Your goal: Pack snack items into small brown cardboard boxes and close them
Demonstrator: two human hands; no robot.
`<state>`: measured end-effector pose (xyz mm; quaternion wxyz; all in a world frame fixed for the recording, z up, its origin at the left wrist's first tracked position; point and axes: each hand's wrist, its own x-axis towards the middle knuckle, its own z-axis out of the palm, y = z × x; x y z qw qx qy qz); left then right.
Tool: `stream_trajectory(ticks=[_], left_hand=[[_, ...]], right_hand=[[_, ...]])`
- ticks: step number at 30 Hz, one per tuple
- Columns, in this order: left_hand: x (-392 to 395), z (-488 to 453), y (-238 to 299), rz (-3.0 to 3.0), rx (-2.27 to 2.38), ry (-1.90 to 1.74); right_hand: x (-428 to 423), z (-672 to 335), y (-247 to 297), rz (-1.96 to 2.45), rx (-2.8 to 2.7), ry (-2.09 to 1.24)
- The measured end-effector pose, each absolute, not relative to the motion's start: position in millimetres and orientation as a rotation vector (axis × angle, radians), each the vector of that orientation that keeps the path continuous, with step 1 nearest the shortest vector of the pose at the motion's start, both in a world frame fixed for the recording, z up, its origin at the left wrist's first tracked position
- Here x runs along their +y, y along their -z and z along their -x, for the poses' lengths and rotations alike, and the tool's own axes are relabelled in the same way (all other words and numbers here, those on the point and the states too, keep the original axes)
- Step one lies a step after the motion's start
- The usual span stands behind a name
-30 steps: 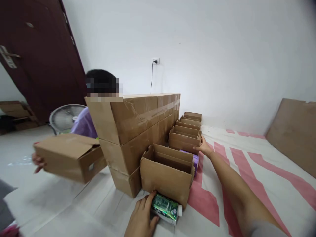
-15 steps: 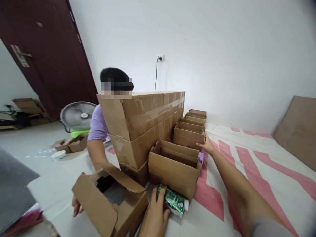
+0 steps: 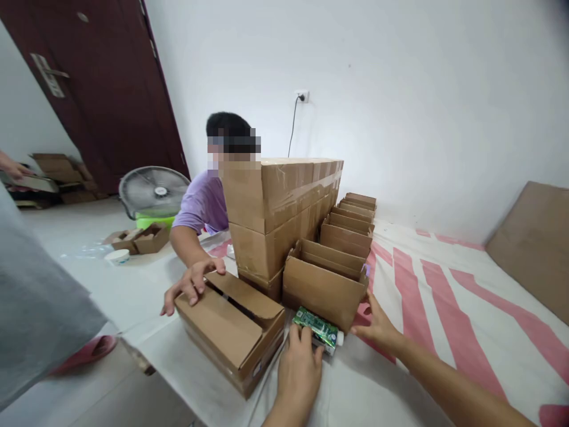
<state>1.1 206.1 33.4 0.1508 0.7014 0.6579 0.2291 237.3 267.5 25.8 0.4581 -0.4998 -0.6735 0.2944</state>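
At five o'clock, a green carton (image 3: 317, 327) lies before an open cardboard box (image 3: 322, 292).
Left hand (image 3: 299, 365) curls over it, grip unclear; right hand (image 3: 377, 325) spreads open at four, beside the box. Likely positioning; moving the carton calls for a firm hold.

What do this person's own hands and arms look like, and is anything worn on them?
The left hand and right hand are human and ungloved. I see no rings, watch, bracelets, cables or markings, and no sleeve on either forearm.
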Motion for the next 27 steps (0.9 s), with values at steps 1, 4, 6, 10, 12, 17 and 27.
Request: stream_trajectory(ticks=[1,4,6,10,12,17,27], left_hand=[[206.9,-1.2,-34.5,-2.022,1.825,-0.663],[211.9,0.1,-34.5,-2.029,1.636,-0.726],[215.0,1.3,-33.4,-2.000,1.586,-0.766],[217.7,2.2,-32.5,-1.974,1.571,-0.805],[217.8,1.9,-31.9,-1.964,1.545,-0.825],[217.3,2.4,-28.8,-1.960,1.466,-0.857],[215.3,5.3,-25.2,-1.996,1.365,-0.896]], right_hand=[[269.4,-229.1,-24.8,1.204,-1.627,-0.770],[283.7,-212.4,-28.4,1.067,-1.468,-0.900],[292.7,-209.6,-33.4,1.037,-1.386,-0.950],[299.6,-217.2,-39.4,1.069,-1.422,-1.003],[301.4,-223.1,-39.4,1.071,-1.466,-0.967],[312.4,-235.7,-37.7,1.172,-1.403,-0.743],[227.7,-222.2,-18.7,1.373,-1.556,-0.194]])
